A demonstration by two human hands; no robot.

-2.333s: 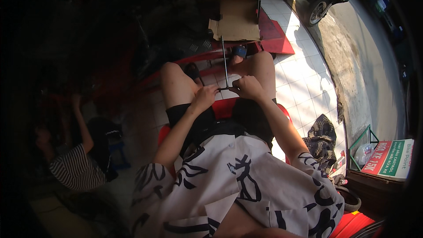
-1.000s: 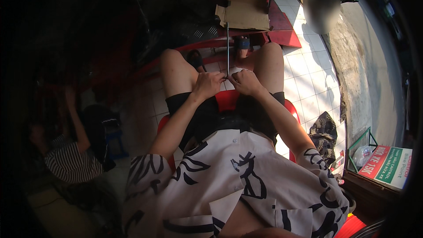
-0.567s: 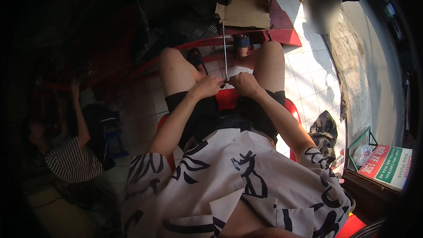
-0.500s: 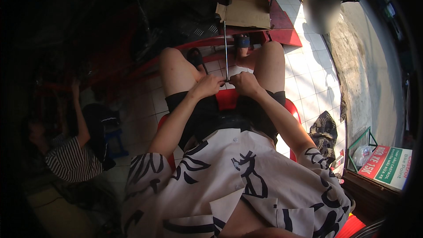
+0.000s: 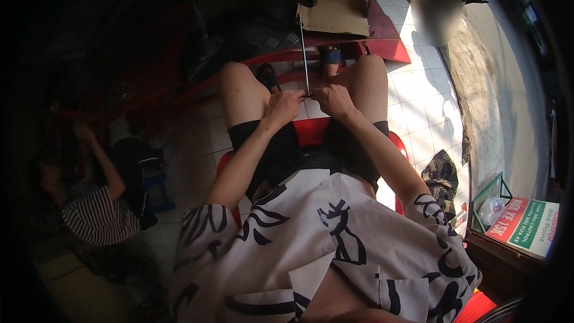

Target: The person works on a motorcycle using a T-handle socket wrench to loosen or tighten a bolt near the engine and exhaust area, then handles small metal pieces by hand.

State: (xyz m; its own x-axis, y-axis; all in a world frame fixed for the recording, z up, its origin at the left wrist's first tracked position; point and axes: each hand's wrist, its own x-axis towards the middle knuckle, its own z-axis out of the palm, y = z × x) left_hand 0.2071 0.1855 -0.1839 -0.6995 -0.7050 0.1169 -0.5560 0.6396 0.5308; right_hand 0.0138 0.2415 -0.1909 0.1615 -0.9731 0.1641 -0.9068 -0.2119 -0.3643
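Note:
Between my knees, my left hand (image 5: 286, 107) and my right hand (image 5: 333, 100) are closed on either side of a short dark crossbar. From the bar a long thin metal shaft runs away from me, and together they look like a T-handle wrench (image 5: 305, 60). Its far end reaches beside a brown cardboard box (image 5: 338, 6). What the tip touches there is too dark to make out. My fingers hide most of the handle.
Ahead is a red metal stand or ramp (image 5: 382, 51) with dark machine parts in shadow. A co-worker in a striped shirt (image 5: 98, 218) works at the left. On the right are a patterned cloth (image 5: 441, 176), a green rack (image 5: 493, 194) and a red, green and white sign (image 5: 520, 224).
Both my hands have moved slightly away from me with the wrench. Its far end has swung a little left and farther off. The co-worker's raised hand has shifted left and lower.

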